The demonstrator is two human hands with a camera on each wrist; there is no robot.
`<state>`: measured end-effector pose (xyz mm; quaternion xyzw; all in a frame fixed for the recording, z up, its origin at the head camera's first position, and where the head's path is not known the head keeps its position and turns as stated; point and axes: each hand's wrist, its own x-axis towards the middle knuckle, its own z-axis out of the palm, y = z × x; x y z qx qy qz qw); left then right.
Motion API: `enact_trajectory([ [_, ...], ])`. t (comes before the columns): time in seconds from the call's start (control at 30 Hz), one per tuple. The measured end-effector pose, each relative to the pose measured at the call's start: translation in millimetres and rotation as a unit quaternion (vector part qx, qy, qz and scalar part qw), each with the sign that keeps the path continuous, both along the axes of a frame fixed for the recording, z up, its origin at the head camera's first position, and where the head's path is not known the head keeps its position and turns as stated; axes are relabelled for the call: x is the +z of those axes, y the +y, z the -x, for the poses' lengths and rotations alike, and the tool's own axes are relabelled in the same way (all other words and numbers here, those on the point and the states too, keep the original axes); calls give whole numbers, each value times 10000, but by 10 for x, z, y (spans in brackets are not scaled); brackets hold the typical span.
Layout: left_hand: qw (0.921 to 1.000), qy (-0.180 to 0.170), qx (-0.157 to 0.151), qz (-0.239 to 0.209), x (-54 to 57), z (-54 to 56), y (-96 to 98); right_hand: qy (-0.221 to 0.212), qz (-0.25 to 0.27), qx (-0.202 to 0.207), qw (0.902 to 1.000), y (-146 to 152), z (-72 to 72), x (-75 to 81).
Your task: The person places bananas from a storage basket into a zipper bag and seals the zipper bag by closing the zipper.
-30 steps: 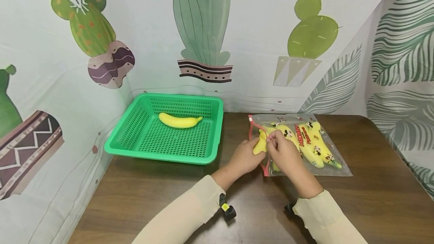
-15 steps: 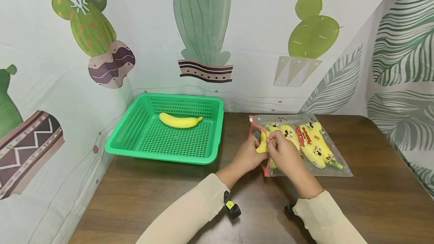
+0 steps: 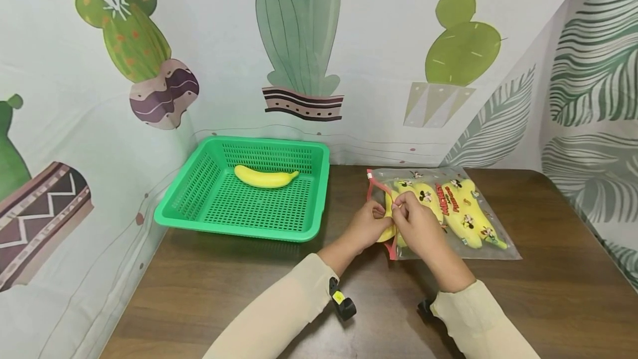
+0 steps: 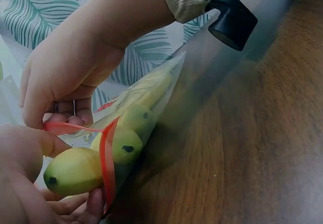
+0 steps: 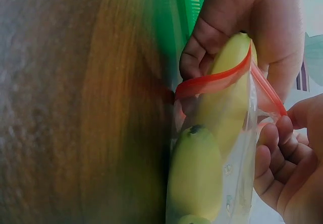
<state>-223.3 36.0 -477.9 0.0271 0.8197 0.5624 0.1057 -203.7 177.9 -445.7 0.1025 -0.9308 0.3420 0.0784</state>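
1. My left hand (image 3: 366,226) is curled round a yellow banana (image 4: 73,172), thumb on one side and fingers on the other.
2. That banana lies across the mouth of a clear zip bag (image 3: 508,254): its dark-tipped near end sticks out, and the rest reaches inside.
3. My right hand (image 3: 416,226) pinches the bag's red edge (image 3: 381,186) between thumb and fingers, and the mouth gapes around the banana.
4. The bag lies flat on the brown wooden table (image 3: 199,292), to the right of the green basket (image 3: 323,193) and well apart from it.
5. Red lettering (image 3: 442,199) on the bag's face reads "MICKEY AND FRIENDS", running sideways from where I look down.
6. Small mouse-eared cartoon figures (image 3: 425,196) are printed around the words.
7. Through the plastic I see more bananas (image 3: 468,220), packed side by side behind the print.
8. In the basket, a single banana (image 3: 265,177) rests on the slotted floor, near the back wall.
9. The black camera (image 3: 344,308) at my left cuff has a yellow sticker (image 3: 338,297); its mark is too small to read.
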Motion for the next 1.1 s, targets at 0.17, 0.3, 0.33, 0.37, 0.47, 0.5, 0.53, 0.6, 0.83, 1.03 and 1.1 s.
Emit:
enact_trajectory([
  [0.17,9995,-99,145,-265,2,6,18,37,13,-16,10000,-1,2,-10],
  [0.3,9997,-64,182,-160,-5,0,27,14,18,-16,10000,-3,-1,-11],
  [0.33,9998,-48,182,-107,-7,0,29,3,20,-14,10000,-4,-2,-11],
  [0.37,9998,-22,175,-32,-10,1,31,-5,19,-10,10000,-4,-2,-11],
  [0.47,9998,36,175,134,-22,9,38,-13,16,-3,10000,-5,-2,-8],
  [0.5,9997,55,168,161,-26,13,42,-12,16,-2,10000,-6,-1,-8],
  [0.53,9997,64,168,149,-29,16,46,-9,10,-1,10000,-6,0,-8],
  [0.6,9998,70,165,105,-36,18,58,-2,10,3,10000,-7,2,-8],
  [0.83,9999,69,95,-19,-46,11,91,131,11,-5,9999,-10,6,-5],
  [1.03,9997,55,62,-246,-57,9,126,172,-31,-7,9998,-12,4,5],
  [1.1,9993,32,54,-370,-65,13,135,156,-36,-8,9999,-13,3,7],
])
